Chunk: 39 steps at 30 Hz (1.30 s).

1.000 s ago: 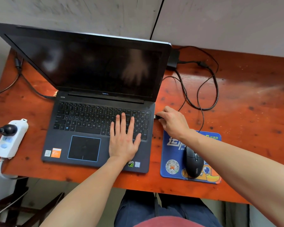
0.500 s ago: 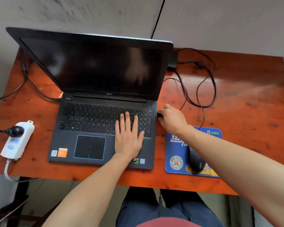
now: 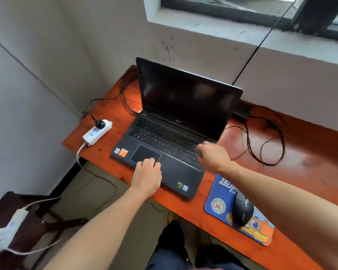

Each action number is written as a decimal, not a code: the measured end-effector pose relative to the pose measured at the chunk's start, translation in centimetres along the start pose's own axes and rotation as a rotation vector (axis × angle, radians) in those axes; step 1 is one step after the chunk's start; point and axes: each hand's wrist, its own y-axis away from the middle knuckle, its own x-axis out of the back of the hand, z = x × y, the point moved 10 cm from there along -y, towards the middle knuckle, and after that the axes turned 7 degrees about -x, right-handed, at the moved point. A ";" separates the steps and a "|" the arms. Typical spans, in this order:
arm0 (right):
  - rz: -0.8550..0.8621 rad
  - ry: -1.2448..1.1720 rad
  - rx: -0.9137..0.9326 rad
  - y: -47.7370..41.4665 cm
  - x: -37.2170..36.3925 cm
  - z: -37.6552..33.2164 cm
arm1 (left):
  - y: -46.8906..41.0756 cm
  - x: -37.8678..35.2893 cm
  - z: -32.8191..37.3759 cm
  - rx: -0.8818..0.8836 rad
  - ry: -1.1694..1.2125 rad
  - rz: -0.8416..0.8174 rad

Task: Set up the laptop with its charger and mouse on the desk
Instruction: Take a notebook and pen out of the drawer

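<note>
We see the laptop (image 3: 176,133) standing open on the orange wooden desk (image 3: 310,162), its screen dark and its body set at an angle to the desk's near edge. Our left hand (image 3: 147,175) lies palm down on the palm rest, empty, with the fingertips (image 3: 144,162) reaching the lower edge of the touchpad (image 3: 144,153). Our right hand (image 3: 213,154) is over the right end of the keyboard (image 3: 164,137), fingers curled downward; motion blur prevents us from telling whether it grips anything.

The black mouse (image 3: 242,211) rests on the blue and orange mouse pad (image 3: 222,203) to the right of the laptop, near the front edge of the desk and partly crossed by our right forearm. Thin black cables (image 3: 261,145) lie in loose loops on the desk to the right of the laptop. A dark block, possibly the charger brick (image 3: 242,111), sits behind the right corner of the screen.

A white power strip (image 3: 97,132) lies to the left of the laptop with a black plug (image 3: 101,124) inserted in it. A black cord (image 3: 125,98) runs from that plug along the desk's back left area to the laptop's left side. A second white strip (image 3: 8,230) rests on a dark stool (image 3: 27,221) at lower left.
</note>
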 end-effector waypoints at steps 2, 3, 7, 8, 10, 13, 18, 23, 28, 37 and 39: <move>0.004 0.051 0.119 0.5 0.1 -3.9 | 3.9 0.4 -1.6 0.095 0.002 0.041; 0.005 0.076 0.146 0.5 0.2 -5.2 | 5.0 0.6 -2.2 0.120 0.010 0.056; -0.002 0.117 0.425 3.7 0.3 -16.7 | 15.0 1.4 -6.9 0.382 0.061 0.080; 0.004 0.124 0.503 4.8 0.3 -19.9 | 17.7 1.6 -8.2 0.449 0.074 0.085; 0.021 0.154 0.622 7.0 0.1 -25.1 | 22.3 1.8 -10.4 0.560 0.101 0.118; 0.028 0.199 0.807 11.5 -1.2 -33.9 | 31.4 1.1 -14.0 0.760 0.141 0.156; 0.004 0.247 1.048 20.3 -5.4 -47.7 | 47.0 -2.4 -17.9 1.008 0.210 0.160; -0.041 0.276 1.249 31.2 -11.3 -60.5 | 63.0 -5.6 -20.2 1.238 0.269 0.117; -0.113 0.309 1.469 42.2 -15.6 -70.1 | 75.6 -8.0 -20.9 1.416 0.313 0.105; -0.161 0.435 1.812 58.3 -25.2 -87.6 | 96.4 -14.5 -22.7 1.768 0.401 0.071; -0.183 0.451 1.877 61.9 -27.9 -92.0 | 101.6 -16.2 -23.9 1.854 0.423 0.059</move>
